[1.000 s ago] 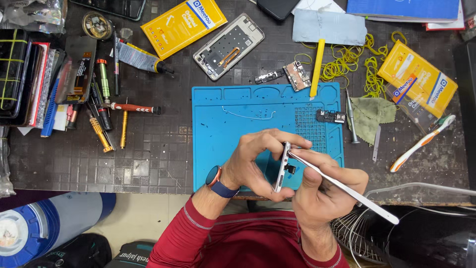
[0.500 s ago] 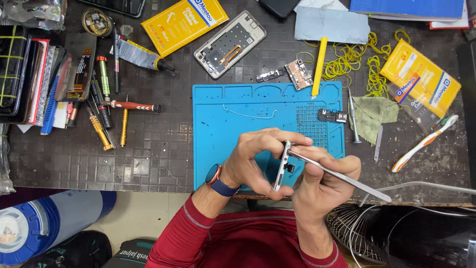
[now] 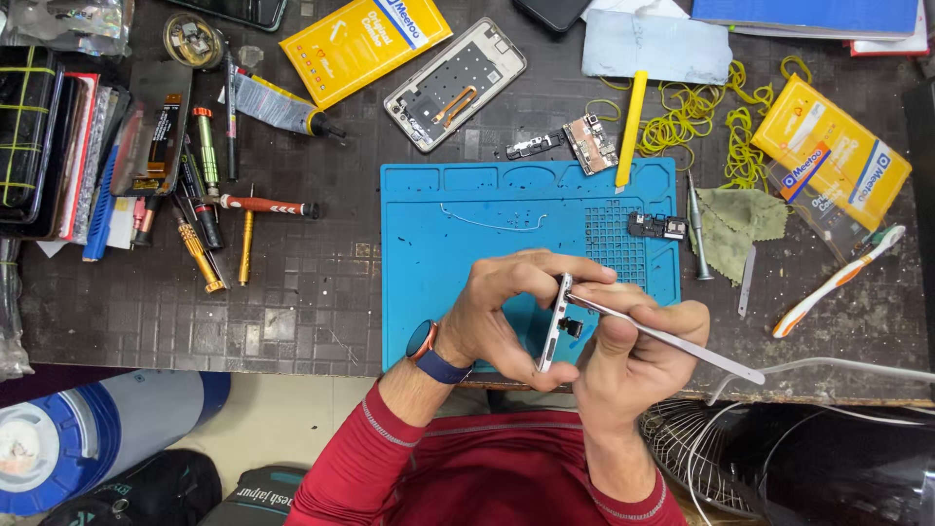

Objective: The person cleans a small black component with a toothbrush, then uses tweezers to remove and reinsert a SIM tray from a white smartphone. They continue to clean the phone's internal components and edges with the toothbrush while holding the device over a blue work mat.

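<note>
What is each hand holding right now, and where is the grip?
Left hand holds a phone frame edge-on, gripped across its long sides. Right hand pinches metal tweezers near the front, tips at the frame's upper end.

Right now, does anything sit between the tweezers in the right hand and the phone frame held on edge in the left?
Nothing visible does. The left hand grips the phone frame on edge, and the tweezers in the right hand reach its upper edge, their tip apparently touching. Both are held above the blue mat.
</note>
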